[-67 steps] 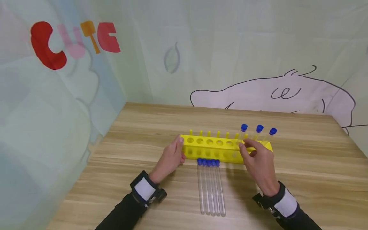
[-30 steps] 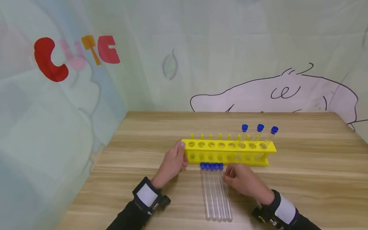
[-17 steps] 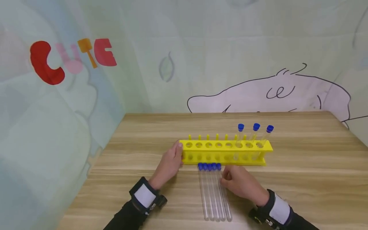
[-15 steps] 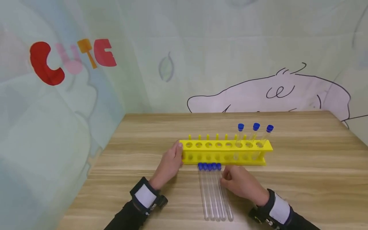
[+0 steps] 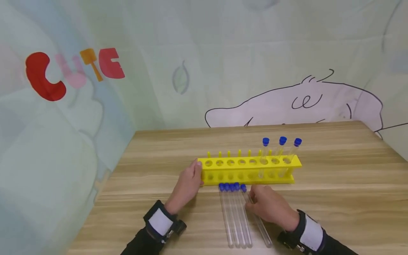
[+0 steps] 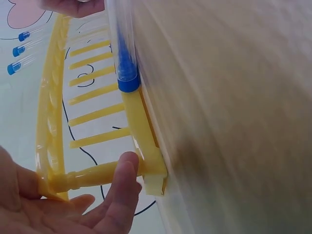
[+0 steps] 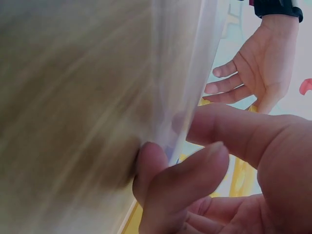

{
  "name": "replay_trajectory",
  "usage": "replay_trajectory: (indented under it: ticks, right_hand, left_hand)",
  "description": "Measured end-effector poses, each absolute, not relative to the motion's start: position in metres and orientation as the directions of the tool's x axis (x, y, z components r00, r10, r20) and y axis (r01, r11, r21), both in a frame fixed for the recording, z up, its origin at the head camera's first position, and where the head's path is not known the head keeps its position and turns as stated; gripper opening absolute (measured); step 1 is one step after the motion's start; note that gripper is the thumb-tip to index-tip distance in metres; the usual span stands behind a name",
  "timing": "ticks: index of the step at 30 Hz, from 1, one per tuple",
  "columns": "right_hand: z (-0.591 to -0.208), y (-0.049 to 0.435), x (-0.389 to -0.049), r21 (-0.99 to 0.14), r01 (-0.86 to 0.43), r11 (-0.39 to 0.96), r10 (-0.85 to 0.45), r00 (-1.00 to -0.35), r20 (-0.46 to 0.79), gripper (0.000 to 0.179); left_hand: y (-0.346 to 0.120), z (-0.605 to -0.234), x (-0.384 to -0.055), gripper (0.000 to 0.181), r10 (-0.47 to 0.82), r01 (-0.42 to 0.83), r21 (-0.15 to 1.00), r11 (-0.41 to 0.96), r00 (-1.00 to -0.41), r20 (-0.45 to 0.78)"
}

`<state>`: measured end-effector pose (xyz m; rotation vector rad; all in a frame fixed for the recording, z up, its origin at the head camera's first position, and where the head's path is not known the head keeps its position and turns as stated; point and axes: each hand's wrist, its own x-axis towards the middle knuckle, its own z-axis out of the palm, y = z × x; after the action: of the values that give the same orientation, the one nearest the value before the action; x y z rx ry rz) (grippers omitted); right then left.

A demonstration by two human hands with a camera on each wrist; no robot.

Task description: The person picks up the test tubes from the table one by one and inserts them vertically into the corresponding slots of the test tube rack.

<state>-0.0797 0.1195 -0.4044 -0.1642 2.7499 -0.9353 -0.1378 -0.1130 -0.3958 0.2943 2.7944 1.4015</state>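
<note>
A yellow test tube rack [image 5: 232,162] stands on the table, three blue-capped test tubes [image 5: 282,141] leaning in its right-hand holes. My left hand [image 5: 187,182] grips the rack's left end; in the left wrist view, the fingers of that left hand [image 6: 105,207] lie around the end post. In front of the rack, several clear capped tubes [image 5: 234,216] lie side by side. My right hand [image 5: 271,203] pinches the rightmost test tube [image 5: 262,228] below its cap, and this tube slants away from the row. In the right wrist view, thumb and fingers of the right hand [image 7: 204,165] close around clear tube walls.
The wood-grain table [image 5: 153,156] runs back to a printed cloth backdrop [image 5: 153,85] with a cartoon drawing. Another cloth wall [image 5: 47,141] with coloured letters borders the left side. Yellow pegs [image 5: 239,153] rise along the rack's back.
My right hand has left the rack's tubes for the row in front. The rightmost tube has split from the row, its lower end swinging right. My left hand has stayed on the rack.
</note>
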Motion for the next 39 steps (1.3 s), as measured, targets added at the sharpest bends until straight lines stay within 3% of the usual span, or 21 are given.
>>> replay_trajectory:
  ticks: [39]
  right_hand:
    - [-0.3969,0.1175,-0.0771,-0.588,-0.019,0.809,-0.179,-0.960,-0.215,0.015]
  left_hand:
    - [-0.1122,-0.3957,-0.1370,0.038,0.162,0.138,0.798,0.586,-0.985,0.051]
